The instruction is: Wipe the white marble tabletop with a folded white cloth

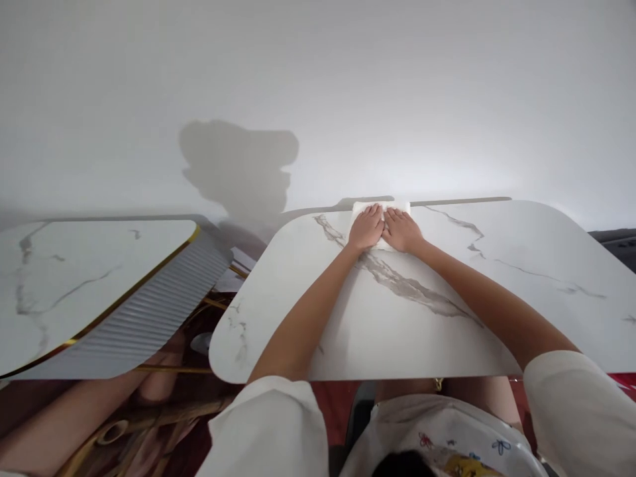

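Both of my arms reach out over a white table [278, 311] with grey marble veining. Near its far edge lies a folded white cloth [358, 212], flat on the tabletop. My left hand [368, 228] rests palm down on the cloth's left part, fingers stretched out and pointing forward. Beside it, my right hand [402, 230] lies palm down on the right part, also with straight fingers. The two hands touch or nearly touch at the thumbs. Much of the cloth is hidden beneath them.
A pale wall [397, 99] with a shadow on it stands right behind the table. To the left is a second marble-patterned table [99, 265] with a gold edge and ribbed grey side [154, 311]. Below it shows another person's limb [74, 411]. A dark object [619, 245] is at the right.
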Available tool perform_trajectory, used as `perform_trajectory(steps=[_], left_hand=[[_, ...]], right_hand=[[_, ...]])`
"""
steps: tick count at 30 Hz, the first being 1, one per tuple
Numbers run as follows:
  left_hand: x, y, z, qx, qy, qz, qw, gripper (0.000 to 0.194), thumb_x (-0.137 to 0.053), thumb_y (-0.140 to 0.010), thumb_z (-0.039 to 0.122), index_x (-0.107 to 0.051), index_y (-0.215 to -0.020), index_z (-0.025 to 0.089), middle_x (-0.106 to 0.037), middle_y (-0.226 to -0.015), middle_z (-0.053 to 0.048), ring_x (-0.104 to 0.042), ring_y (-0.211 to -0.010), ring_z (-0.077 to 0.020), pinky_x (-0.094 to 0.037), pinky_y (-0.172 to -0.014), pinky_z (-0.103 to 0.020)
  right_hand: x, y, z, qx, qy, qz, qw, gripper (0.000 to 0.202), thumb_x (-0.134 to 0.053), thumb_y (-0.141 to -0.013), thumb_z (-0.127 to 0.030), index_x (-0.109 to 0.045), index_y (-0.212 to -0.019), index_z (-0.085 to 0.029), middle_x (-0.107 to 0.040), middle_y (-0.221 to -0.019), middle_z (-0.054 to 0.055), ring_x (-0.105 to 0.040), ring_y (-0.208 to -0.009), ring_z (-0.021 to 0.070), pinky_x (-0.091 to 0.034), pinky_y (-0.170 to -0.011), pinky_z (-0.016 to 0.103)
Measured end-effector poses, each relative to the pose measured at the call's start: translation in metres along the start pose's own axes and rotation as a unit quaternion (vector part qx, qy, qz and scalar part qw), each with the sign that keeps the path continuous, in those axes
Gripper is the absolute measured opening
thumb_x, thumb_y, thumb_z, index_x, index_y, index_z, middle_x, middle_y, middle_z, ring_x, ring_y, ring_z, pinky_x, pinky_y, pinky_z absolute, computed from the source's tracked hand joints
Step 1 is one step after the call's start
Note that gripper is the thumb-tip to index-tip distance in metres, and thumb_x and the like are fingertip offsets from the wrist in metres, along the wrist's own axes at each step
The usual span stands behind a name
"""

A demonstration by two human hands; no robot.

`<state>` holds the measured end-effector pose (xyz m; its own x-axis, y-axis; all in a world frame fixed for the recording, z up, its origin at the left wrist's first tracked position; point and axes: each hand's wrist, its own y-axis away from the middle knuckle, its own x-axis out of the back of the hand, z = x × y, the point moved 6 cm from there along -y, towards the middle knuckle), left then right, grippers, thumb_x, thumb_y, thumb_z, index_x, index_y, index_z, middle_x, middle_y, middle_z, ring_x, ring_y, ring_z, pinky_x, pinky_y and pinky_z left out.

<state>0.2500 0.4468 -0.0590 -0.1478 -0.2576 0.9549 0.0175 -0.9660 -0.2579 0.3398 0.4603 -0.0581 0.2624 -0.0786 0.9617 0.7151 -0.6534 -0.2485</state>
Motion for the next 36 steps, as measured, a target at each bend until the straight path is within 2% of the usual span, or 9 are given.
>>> perform_trajectory(steps=[5, 14, 17, 19, 23, 26, 29, 32, 36], left_hand=[[0.01, 0.051, 0.012, 0.004, 0.013, -0.004, 1.0, 0.052, -0.026, -0.092, 0.024, -0.031, -0.14, 0.007, -0.03, -0.148, -0.014, -0.024, -0.138, -0.0238, -0.022, -0.111, -0.042], [0.041, 0.181, 0.063, 0.051, 0.012, -0.036, 0.998, 0.053, -0.024, -0.091, 0.026, -0.031, -0.14, 0.008, -0.029, -0.149, -0.011, -0.023, -0.138, -0.0234, -0.023, -0.112, -0.043], [0.047, 0.212, 0.08, 0.061, 0.019, -0.043, 0.997, 0.053, -0.024, -0.091, 0.026, -0.029, -0.141, 0.009, -0.029, -0.149, -0.01, -0.022, -0.138, -0.0227, -0.023, -0.112, -0.043], [0.047, 0.222, 0.092, 0.073, 0.03, -0.044, 0.996, 0.054, -0.025, -0.09, 0.025, -0.029, -0.142, 0.011, -0.029, -0.149, -0.009, -0.022, -0.139, -0.0221, -0.023, -0.112, -0.043], [0.039, 0.218, 0.12, 0.096, 0.068, -0.058, 0.991, 0.058, -0.032, -0.086, 0.024, -0.028, -0.143, 0.018, -0.025, -0.15, -0.004, -0.018, -0.14, -0.0201, -0.021, -0.114, -0.039], [0.032, 0.204, 0.146, 0.083, 0.113, -0.063, 0.988, 0.061, -0.035, -0.083, 0.023, -0.026, -0.144, 0.022, -0.022, -0.151, 0.0, -0.015, -0.14, -0.0191, -0.02, -0.114, -0.039], [0.026, 0.187, 0.164, 0.075, 0.144, -0.074, 0.984, 0.061, -0.034, -0.083, 0.022, -0.026, -0.144, 0.02, -0.021, -0.151, -0.001, -0.015, -0.14, -0.0187, -0.02, -0.114, -0.038], [0.023, 0.167, 0.167, 0.073, 0.157, -0.075, 0.982, 0.058, -0.03, -0.086, 0.022, -0.028, -0.143, 0.016, -0.022, -0.151, -0.003, -0.016, -0.14, -0.0192, -0.02, -0.114, -0.038], [0.017, 0.124, 0.148, 0.073, 0.146, -0.049, 0.985, 0.054, -0.028, -0.087, 0.021, -0.032, -0.141, 0.012, -0.027, -0.15, -0.007, -0.018, -0.14, -0.0214, -0.02, -0.113, -0.04]], right_hand=[[0.009, 0.042, -0.031, 0.025, 0.008, 0.018, 0.999, 0.058, -0.031, -0.089, -0.029, -0.037, -0.137, 0.002, -0.036, -0.144, 0.019, -0.031, -0.133, 0.0284, -0.023, -0.108, 0.041], [0.035, 0.162, -0.096, 0.101, -0.003, 0.078, 0.992, 0.056, -0.035, -0.088, -0.027, -0.041, -0.132, 0.007, -0.041, -0.138, 0.025, -0.035, -0.13, 0.0314, -0.027, -0.107, 0.045], [0.042, 0.193, -0.107, 0.101, -0.029, 0.081, 0.991, 0.056, -0.038, -0.086, -0.026, -0.042, -0.132, 0.006, -0.04, -0.139, 0.024, -0.034, -0.131, 0.0313, -0.028, -0.108, 0.046], [0.046, 0.208, -0.105, 0.1, -0.042, 0.069, 0.992, 0.057, -0.037, -0.085, -0.026, -0.041, -0.135, 0.002, -0.039, -0.141, 0.021, -0.033, -0.132, 0.0302, -0.028, -0.108, 0.046], [0.054, 0.229, -0.078, 0.094, -0.056, 0.032, 0.993, 0.062, -0.036, -0.084, -0.027, -0.031, -0.143, -0.007, -0.036, -0.143, 0.016, -0.029, -0.134, 0.0281, -0.028, -0.109, 0.048], [0.061, 0.242, -0.048, 0.088, -0.049, 0.022, 0.995, 0.066, -0.036, -0.084, -0.027, -0.023, -0.146, -0.012, -0.034, -0.145, 0.012, -0.025, -0.136, 0.0262, -0.028, -0.109, 0.049], [0.063, 0.245, -0.023, 0.08, -0.032, 0.016, 0.996, 0.067, -0.037, -0.083, -0.025, -0.021, -0.147, -0.014, -0.033, -0.146, 0.01, -0.024, -0.136, 0.0245, -0.03, -0.109, 0.047], [0.06, 0.231, -0.005, 0.074, -0.016, 0.009, 0.997, 0.065, -0.036, -0.083, -0.025, -0.025, -0.145, -0.011, -0.032, -0.147, 0.012, -0.025, -0.136, 0.0242, -0.03, -0.109, 0.047], [0.05, 0.185, 0.014, 0.079, -0.001, -0.003, 0.997, 0.06, -0.033, -0.084, -0.025, -0.034, -0.14, -0.006, -0.033, -0.146, 0.015, -0.027, -0.136, 0.0242, -0.028, -0.109, 0.044]])
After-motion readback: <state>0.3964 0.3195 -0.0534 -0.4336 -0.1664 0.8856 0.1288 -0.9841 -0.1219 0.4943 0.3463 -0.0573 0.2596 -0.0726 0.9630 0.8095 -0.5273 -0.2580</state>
